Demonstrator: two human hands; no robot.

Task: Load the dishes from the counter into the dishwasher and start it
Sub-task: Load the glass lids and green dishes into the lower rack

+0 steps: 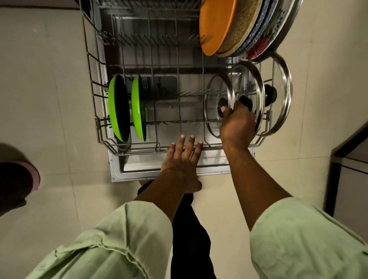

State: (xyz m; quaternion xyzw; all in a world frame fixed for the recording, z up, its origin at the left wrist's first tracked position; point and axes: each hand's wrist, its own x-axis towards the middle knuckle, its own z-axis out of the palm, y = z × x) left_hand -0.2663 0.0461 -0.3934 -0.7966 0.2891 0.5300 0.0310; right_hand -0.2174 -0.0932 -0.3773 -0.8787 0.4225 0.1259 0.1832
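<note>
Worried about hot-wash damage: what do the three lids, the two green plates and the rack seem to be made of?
The lids are see-through, so clear glass, with shiny metal rims, probably stainless steel; the dark knobs look like plastic. The green plates are glossy with dark faces, likely plastic or melamine, possibly coated metal. The rack is grey wire, apparently coated metal.

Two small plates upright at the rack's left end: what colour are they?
The plates are bright green with black faces, seen best in the head view.
</note>
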